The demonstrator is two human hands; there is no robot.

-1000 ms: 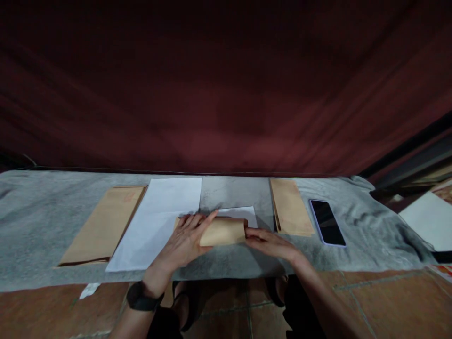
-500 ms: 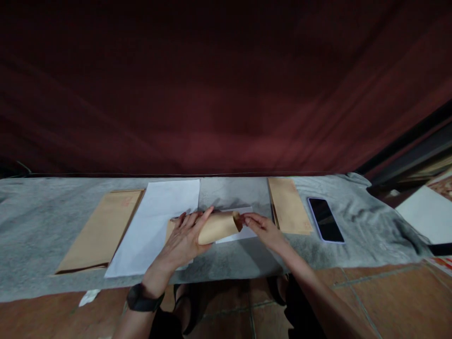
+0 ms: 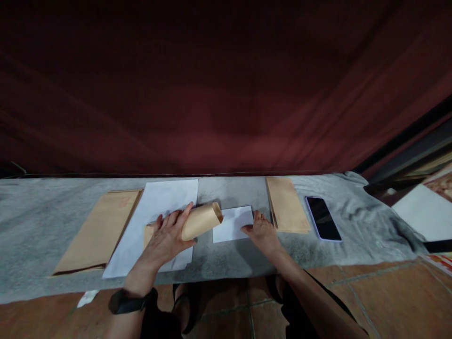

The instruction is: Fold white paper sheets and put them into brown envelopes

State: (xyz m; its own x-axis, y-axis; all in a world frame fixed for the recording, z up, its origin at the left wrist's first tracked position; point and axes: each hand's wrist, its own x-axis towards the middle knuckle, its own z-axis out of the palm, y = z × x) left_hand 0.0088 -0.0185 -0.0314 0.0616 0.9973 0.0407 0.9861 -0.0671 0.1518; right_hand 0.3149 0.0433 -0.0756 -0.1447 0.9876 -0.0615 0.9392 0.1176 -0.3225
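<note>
In the middle of the cloth a brown paper envelope (image 3: 200,222) is bent into a curve, its mouth gaping toward the right. My left hand (image 3: 167,238) is wrapped over it and holds it, partly above a large white sheet. A smaller white piece of paper (image 3: 231,224), seemingly folded, lies just right of the envelope's mouth and apart from it. My right hand (image 3: 262,233) is at this paper's right edge, thumb over its corner and the other fingers curled; the exact grip is partly hidden.
Larger brown envelopes (image 3: 97,230) lie on the left, next to large white sheets (image 3: 141,226). Right of my hand are smaller brown envelopes (image 3: 289,207) and a phone (image 3: 323,219). A grey cloth (image 3: 226,263) covers the surface, with a dark red curtain (image 3: 226,117) behind it.
My left hand has moved left with the bent envelope. My right hand has left the envelope's mouth and come to the small white paper, which is now more exposed.
</note>
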